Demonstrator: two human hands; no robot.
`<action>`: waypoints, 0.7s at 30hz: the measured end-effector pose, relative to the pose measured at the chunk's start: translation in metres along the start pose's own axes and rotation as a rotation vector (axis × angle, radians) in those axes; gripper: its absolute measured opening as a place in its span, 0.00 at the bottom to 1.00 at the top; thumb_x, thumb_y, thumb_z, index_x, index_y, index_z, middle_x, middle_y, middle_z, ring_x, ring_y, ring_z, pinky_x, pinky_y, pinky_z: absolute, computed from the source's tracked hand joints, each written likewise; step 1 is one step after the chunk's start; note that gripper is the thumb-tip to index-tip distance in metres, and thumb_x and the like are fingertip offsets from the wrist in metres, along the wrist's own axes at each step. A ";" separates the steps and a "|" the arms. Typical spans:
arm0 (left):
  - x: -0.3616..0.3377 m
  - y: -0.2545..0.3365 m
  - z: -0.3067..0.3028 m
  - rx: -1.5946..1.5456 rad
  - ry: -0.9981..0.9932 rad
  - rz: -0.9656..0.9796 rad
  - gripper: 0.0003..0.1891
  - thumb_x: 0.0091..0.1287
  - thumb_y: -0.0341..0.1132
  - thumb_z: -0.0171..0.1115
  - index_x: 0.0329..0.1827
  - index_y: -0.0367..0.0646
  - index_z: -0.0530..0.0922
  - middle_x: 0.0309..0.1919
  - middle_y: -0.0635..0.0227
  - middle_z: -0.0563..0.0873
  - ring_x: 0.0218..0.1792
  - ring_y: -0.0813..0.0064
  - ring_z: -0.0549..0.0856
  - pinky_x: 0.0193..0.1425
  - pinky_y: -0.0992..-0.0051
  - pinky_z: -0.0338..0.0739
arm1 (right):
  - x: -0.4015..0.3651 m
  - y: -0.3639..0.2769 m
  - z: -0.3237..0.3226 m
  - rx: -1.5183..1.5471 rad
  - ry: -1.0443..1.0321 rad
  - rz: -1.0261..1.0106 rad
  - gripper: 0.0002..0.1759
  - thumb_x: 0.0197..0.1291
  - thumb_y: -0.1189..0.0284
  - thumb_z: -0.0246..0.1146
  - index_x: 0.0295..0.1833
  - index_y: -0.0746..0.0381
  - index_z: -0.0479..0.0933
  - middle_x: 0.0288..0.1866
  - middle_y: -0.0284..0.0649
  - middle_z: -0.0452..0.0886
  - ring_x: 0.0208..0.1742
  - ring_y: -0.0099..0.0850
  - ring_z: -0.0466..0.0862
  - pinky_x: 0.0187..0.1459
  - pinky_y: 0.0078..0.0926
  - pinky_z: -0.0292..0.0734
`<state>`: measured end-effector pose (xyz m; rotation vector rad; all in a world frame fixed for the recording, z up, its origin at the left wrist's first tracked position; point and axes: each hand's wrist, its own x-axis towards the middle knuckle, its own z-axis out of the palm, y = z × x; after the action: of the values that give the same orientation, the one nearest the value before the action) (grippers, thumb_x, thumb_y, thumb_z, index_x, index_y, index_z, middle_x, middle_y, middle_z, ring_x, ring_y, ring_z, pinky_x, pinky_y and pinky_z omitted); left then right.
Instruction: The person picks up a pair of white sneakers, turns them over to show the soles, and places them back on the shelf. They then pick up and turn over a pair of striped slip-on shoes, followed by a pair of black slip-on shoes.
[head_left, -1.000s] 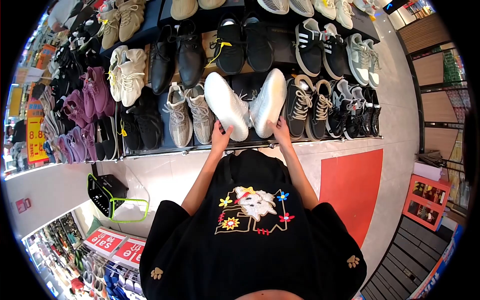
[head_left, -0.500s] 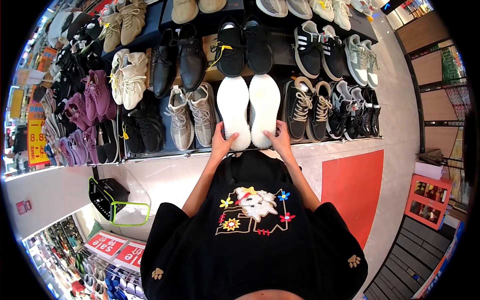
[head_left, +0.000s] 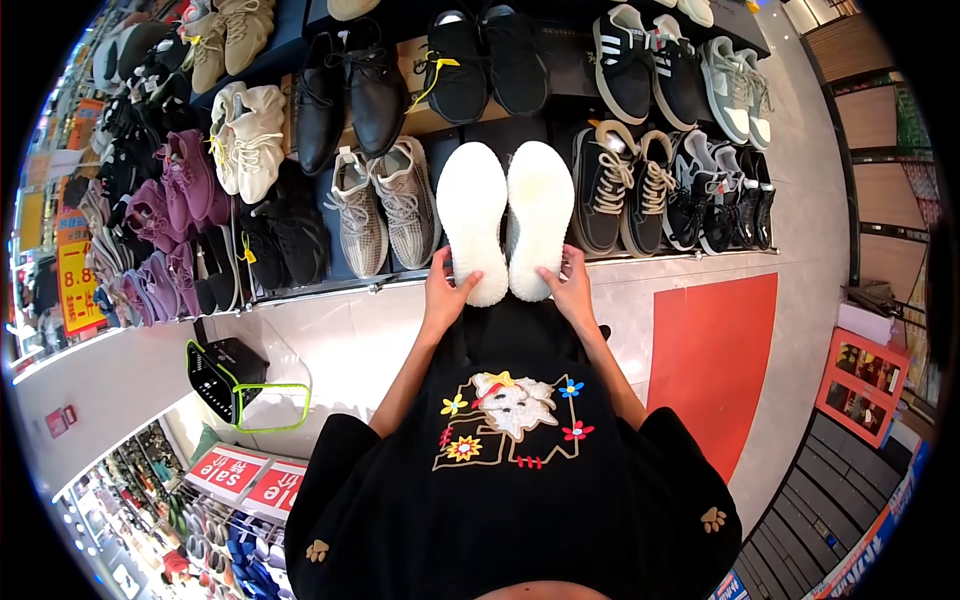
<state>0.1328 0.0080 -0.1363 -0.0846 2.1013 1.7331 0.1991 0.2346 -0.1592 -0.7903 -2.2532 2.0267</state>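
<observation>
Head view: left hand is clamped on left shoe and right hand on right shoe, both at the near heel, between grey sneakers at left and dark boots at right, leaving both soles exposed.

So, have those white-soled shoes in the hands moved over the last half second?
Yes: the white-soled shoes have drawn back, away from the black sneakers displayed beyond. Their tips met in view before; now a gap shows.
</observation>
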 end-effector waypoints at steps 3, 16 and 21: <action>-0.007 -0.007 0.002 -0.009 0.022 -0.013 0.36 0.59 0.32 0.72 0.66 0.35 0.61 0.59 0.55 0.75 0.54 0.67 0.79 0.55 0.70 0.77 | -0.006 0.002 0.001 -0.046 0.000 -0.010 0.33 0.56 0.73 0.70 0.63 0.68 0.61 0.59 0.52 0.75 0.56 0.41 0.80 0.55 0.33 0.77; -0.002 -0.036 0.000 0.010 0.020 0.006 0.38 0.60 0.35 0.72 0.68 0.35 0.58 0.60 0.51 0.75 0.56 0.62 0.79 0.56 0.66 0.77 | -0.003 -0.008 -0.008 -0.447 -0.050 -0.170 0.36 0.56 0.64 0.71 0.63 0.69 0.63 0.56 0.55 0.77 0.56 0.44 0.79 0.55 0.34 0.75; 0.000 -0.045 -0.008 0.111 -0.022 -0.027 0.37 0.61 0.41 0.71 0.67 0.34 0.61 0.56 0.51 0.79 0.53 0.62 0.82 0.54 0.68 0.78 | 0.007 0.009 -0.015 -0.426 -0.048 -0.187 0.37 0.55 0.61 0.72 0.63 0.70 0.65 0.56 0.55 0.77 0.55 0.44 0.79 0.55 0.34 0.75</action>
<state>0.1436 -0.0098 -0.1765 -0.0610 2.1653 1.5911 0.2013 0.2510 -0.1668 -0.5185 -2.7114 1.5236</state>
